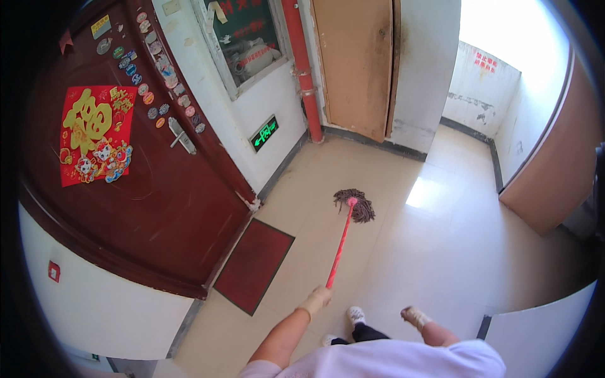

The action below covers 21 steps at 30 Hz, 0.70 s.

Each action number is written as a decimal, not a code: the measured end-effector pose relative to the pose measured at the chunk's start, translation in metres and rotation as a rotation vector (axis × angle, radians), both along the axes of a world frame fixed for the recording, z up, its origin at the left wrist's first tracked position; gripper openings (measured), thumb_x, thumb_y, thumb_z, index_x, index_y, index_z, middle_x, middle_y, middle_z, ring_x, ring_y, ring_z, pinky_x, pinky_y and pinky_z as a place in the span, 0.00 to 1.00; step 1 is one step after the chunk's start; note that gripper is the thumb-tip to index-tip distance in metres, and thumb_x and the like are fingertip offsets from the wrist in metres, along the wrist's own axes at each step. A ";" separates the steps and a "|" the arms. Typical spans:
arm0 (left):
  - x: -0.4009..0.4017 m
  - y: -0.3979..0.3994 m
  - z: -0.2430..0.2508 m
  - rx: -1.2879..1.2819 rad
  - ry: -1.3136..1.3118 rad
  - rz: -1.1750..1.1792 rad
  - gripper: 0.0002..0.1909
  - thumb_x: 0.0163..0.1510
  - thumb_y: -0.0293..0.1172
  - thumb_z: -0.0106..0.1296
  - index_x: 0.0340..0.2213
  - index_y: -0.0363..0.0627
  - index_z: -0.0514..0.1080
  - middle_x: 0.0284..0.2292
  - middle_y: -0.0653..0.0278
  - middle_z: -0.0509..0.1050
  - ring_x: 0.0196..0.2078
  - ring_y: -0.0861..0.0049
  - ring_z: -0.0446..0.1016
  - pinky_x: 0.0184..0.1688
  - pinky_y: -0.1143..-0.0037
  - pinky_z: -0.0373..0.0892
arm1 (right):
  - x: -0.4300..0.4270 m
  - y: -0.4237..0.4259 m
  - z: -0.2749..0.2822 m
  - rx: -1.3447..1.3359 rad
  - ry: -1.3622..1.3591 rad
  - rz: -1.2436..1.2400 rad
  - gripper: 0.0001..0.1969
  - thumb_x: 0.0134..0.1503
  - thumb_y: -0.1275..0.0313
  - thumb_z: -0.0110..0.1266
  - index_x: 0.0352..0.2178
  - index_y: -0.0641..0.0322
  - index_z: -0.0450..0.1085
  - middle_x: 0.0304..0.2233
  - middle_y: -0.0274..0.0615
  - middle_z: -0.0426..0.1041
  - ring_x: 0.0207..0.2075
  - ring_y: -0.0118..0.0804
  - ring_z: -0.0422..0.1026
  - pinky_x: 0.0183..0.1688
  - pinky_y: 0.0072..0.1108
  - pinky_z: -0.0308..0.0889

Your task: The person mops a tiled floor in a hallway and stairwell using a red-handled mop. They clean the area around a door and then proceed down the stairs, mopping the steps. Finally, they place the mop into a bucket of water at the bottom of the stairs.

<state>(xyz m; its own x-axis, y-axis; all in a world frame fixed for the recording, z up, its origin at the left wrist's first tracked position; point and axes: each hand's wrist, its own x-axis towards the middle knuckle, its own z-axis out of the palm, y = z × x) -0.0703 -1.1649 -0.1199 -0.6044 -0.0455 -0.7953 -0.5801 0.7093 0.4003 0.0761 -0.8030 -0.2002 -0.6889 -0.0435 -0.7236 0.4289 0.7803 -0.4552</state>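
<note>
My left hand (319, 300), in a pale glove, grips the upper part of the pink handle of a string mop (339, 250). The handle slants away from me, and the dark brown strands of the mop head (360, 208) lie spread on the tiled floor (392, 241). Apart from the mop, to the right of my feet, hangs my right hand (413, 316), also gloved. Its fingers look curled, but whether they are closed or hold anything is unclear.
A dark red doormat (255, 267) lies before the dark red door (189, 203) at left. Beyond the mop are a red pipe (302, 71) and a tan wooden door (352, 66). A brown panel (548, 179) stands at right. White shoes (355, 315) are below me.
</note>
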 end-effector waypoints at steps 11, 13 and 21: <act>-0.009 0.032 0.026 -0.030 0.084 -0.118 0.18 0.49 0.42 0.41 0.29 0.38 0.70 0.17 0.57 0.70 0.18 0.71 0.70 0.21 0.70 0.65 | 0.148 0.008 -0.082 0.040 -0.283 -0.608 0.12 0.46 0.68 0.44 0.26 0.65 0.70 0.26 0.44 0.73 0.26 0.33 0.72 0.29 0.22 0.67; 0.022 -0.017 0.019 -0.055 0.076 -0.125 0.18 0.49 0.43 0.41 0.28 0.38 0.70 0.16 0.58 0.70 0.17 0.72 0.69 0.19 0.71 0.64 | 0.134 -0.024 -0.047 0.217 -0.298 -0.136 0.10 0.47 0.68 0.44 0.27 0.60 0.71 0.26 0.41 0.73 0.24 0.36 0.71 0.29 0.28 0.67; 0.166 -0.233 0.051 0.290 0.090 -0.083 0.16 0.52 0.46 0.40 0.25 0.46 0.66 0.12 0.74 0.59 0.12 0.84 0.55 0.14 0.78 0.53 | 0.051 -0.187 0.061 0.100 0.135 -0.177 0.15 0.43 0.68 0.45 0.32 0.64 0.70 0.33 0.52 0.71 0.35 0.45 0.69 0.39 0.29 0.63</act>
<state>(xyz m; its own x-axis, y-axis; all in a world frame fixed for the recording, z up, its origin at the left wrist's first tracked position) 0.0955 -1.3975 -0.0685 -0.6654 0.2274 -0.7110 -0.4783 0.6015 0.6399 0.1271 -0.9895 -0.1393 -0.7701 0.1533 -0.6193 0.5033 0.7425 -0.4420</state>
